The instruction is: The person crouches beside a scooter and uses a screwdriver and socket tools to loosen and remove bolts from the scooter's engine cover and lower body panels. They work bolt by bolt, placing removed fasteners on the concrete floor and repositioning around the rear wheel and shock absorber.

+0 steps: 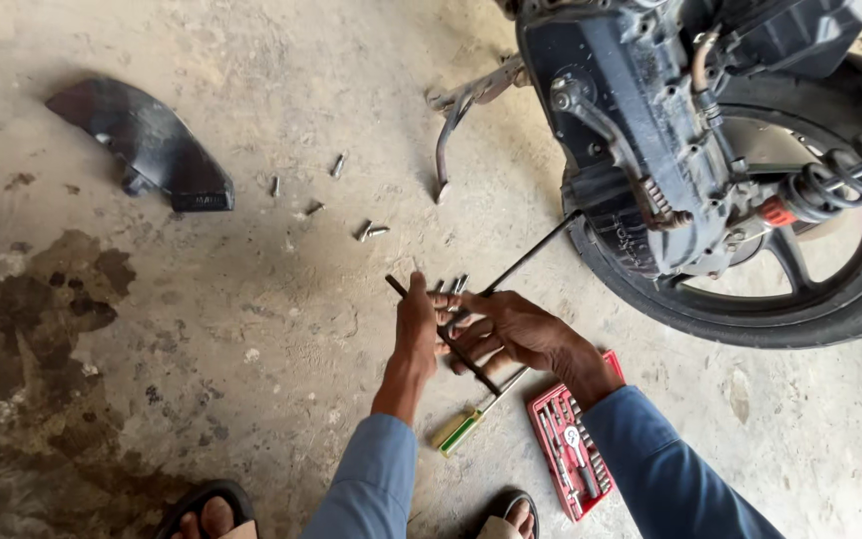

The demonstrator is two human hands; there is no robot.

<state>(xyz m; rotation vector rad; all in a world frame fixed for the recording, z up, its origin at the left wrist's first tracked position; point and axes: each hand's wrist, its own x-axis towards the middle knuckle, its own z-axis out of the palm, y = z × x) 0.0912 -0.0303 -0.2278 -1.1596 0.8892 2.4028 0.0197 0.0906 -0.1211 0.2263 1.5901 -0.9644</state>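
My left hand grips a dark T-shaped wrench by its crossbar. My right hand holds the same tool near where its long dark shaft runs up toward the scooter's engine casing. Both hands meet just above the concrete floor, in front of the rear wheel. A few bolts lie right behind my fingers. Blue sleeves cover both forearms.
A red socket set case and a green-handled screwdriver lie under my right arm. Loose bolts are scattered toward a black plastic cover at the upper left. The centre stand is down. An oil stain marks the left floor. My sandalled feet are at the bottom.
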